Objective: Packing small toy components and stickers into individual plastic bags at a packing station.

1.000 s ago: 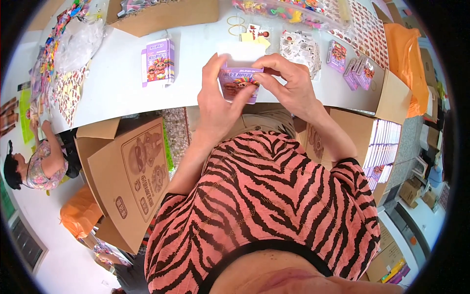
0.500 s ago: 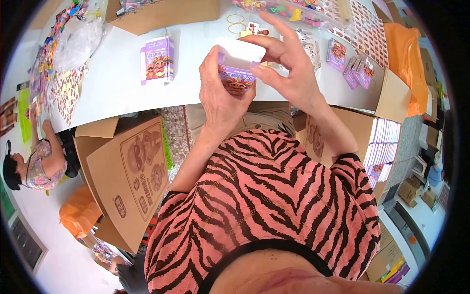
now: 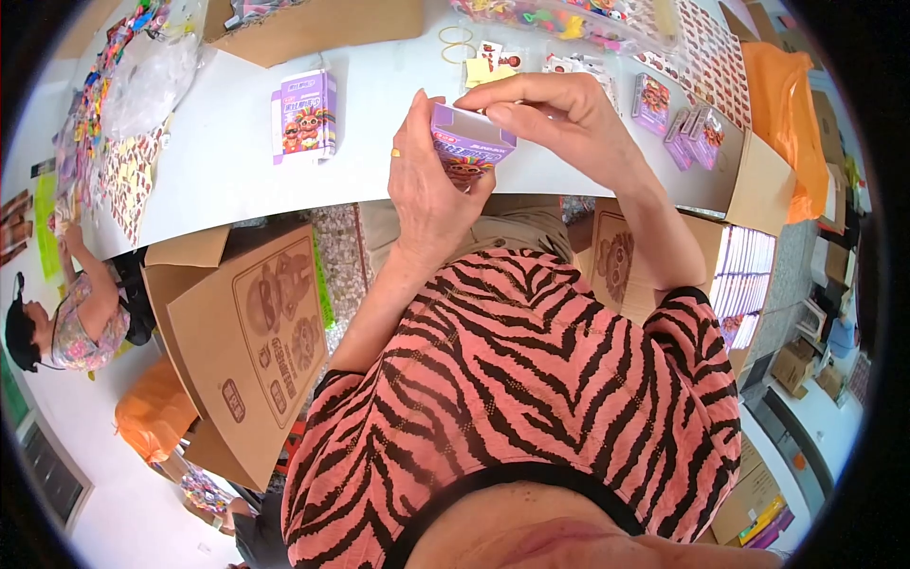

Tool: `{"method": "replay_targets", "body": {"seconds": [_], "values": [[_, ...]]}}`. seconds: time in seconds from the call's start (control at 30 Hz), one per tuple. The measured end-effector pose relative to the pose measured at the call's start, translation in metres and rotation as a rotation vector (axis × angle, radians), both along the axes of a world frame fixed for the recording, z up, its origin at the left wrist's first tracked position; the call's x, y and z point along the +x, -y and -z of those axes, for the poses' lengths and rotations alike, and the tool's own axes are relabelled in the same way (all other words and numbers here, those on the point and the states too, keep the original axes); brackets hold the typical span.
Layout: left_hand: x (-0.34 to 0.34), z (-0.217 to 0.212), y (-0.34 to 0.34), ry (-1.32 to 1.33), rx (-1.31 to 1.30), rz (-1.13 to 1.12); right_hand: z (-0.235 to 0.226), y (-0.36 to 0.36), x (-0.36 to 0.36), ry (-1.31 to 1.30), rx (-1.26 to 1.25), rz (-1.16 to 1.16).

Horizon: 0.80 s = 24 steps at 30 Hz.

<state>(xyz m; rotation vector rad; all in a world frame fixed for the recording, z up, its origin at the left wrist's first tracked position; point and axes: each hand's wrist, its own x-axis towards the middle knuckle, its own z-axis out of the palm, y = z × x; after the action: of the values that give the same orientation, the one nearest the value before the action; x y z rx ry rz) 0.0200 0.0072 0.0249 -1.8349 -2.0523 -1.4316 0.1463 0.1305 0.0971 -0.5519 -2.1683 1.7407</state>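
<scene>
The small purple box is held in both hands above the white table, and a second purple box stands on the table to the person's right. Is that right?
Not quite. In the head view the second purple box stands to the person's left, not the right. The rest holds: the left hand and right hand both hold the small purple box above the white table.

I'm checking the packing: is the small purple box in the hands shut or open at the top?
Cannot tell for sure: the purple box shows a flat top panel, but the right hand covers its far edge.
</scene>
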Motion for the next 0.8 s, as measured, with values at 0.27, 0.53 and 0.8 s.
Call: {"method": "replay_targets", "body": {"seconds": [0.27, 0.53, 0.8], "values": [[0.0, 0.001, -0.001, -0.037, -0.012, -0.004, -0.001, 0.007, -0.005, -0.023, 0.0, 0.087], [0.004, -0.002, -0.001, 0.004, -0.032, -0.015, 0.008, 0.016, -0.01, -0.063, 0.157, 0.218], [0.009, 0.0, 0.001, 0.096, -0.075, -0.027, 0.021, 0.017, -0.013, -0.072, 0.436, 0.118]]}}
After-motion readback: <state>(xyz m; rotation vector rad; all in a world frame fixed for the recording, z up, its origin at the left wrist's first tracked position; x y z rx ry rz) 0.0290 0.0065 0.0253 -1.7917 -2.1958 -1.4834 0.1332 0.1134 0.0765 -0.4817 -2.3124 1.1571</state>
